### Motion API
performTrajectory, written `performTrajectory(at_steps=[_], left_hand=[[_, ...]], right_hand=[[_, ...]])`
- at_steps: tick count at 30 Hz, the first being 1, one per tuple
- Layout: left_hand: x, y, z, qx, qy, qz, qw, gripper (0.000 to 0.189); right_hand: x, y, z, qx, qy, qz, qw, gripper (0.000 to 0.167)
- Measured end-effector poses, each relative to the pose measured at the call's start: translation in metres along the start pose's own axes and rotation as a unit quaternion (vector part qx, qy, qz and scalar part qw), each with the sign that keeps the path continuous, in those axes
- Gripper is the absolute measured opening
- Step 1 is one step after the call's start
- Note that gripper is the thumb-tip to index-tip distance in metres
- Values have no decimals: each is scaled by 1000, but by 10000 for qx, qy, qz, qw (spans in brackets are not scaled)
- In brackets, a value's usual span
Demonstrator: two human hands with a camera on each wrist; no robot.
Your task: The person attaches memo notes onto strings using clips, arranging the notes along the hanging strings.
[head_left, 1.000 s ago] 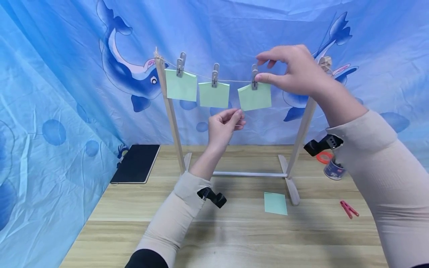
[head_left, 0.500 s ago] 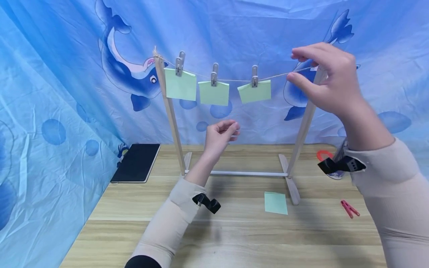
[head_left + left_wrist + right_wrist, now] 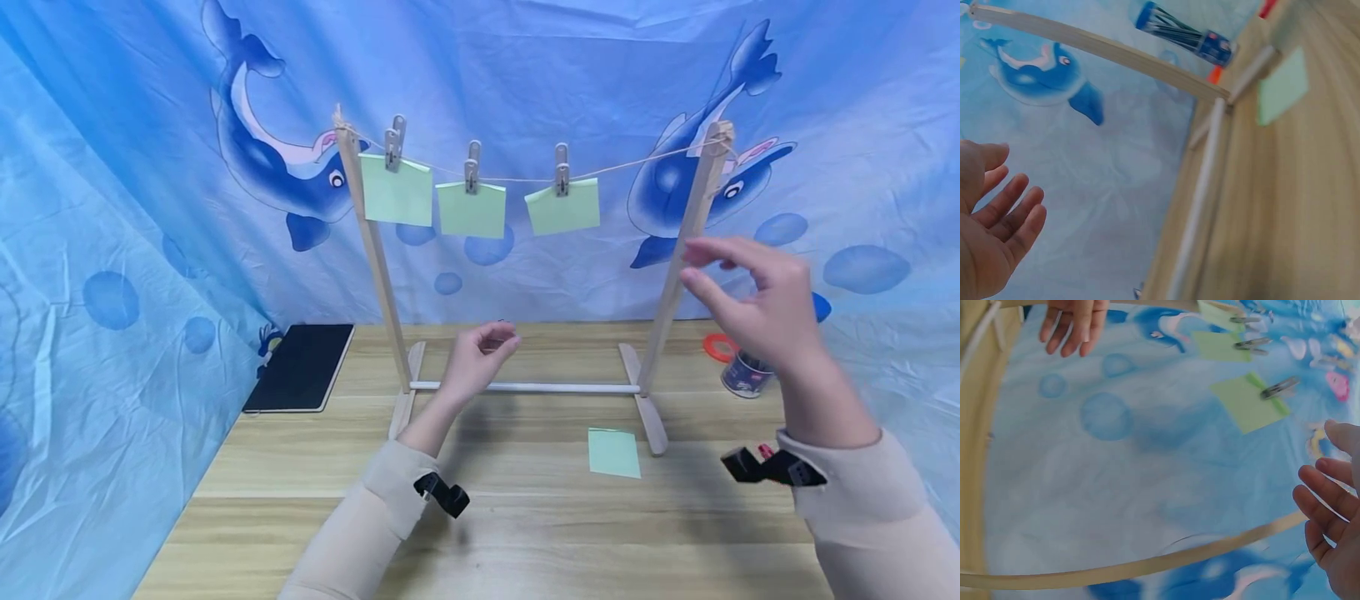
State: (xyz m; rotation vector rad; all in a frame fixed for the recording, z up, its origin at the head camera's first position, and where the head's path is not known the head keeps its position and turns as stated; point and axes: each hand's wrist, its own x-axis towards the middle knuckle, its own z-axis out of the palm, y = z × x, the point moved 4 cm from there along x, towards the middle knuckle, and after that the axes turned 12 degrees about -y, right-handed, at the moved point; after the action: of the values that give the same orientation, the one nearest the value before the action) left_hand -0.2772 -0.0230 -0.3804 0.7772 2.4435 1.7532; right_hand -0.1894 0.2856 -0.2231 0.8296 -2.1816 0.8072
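Observation:
Three pale green paper notes hang from a string [image 3: 645, 161] between two wooden posts: a left note [image 3: 396, 193], a middle note [image 3: 472, 213] and a right note [image 3: 562, 212]. Each is held by a grey clothespin [image 3: 562, 173]. My left hand [image 3: 474, 358] hovers below the middle note, above the white crossbar [image 3: 540, 387]; its fingers are loosely bent around nothing. Beside the right post, my right hand [image 3: 768, 304] is in the air with thumb and fingers apart, also holding nothing. A loose green note [image 3: 613, 452] lies on the table.
A red clothespin [image 3: 765, 451] shows partly behind the right wrist camera. At the right back are a dark blue can [image 3: 746, 375] and an orange ring [image 3: 720, 347]. A black notebook [image 3: 300, 368] lies at the left back. Rack feet [image 3: 651, 423] stick out forward.
My right hand has let go of the right clothespin, moving right and then down. My left hand has dropped from beneath the right note, down and slightly left. The three notes stay hanging.

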Motion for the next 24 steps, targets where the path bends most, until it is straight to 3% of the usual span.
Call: performTrajectory(at_steps=[7, 16, 24], left_hand=[[-21, -23, 14, 408, -414, -134, 9982, 24], [-40, -49, 32, 513, -654, -258, 9962, 24], [-54, -62, 51, 564, -860, -41, 9947, 24]], right_hand=[[-67, 29, 29, 95, -95, 837, 9964, 33], [-144, 57, 51, -106, -373, 2107, 9768, 28], [-203, 76, 55, -177, -445, 2606, 9643, 28]])
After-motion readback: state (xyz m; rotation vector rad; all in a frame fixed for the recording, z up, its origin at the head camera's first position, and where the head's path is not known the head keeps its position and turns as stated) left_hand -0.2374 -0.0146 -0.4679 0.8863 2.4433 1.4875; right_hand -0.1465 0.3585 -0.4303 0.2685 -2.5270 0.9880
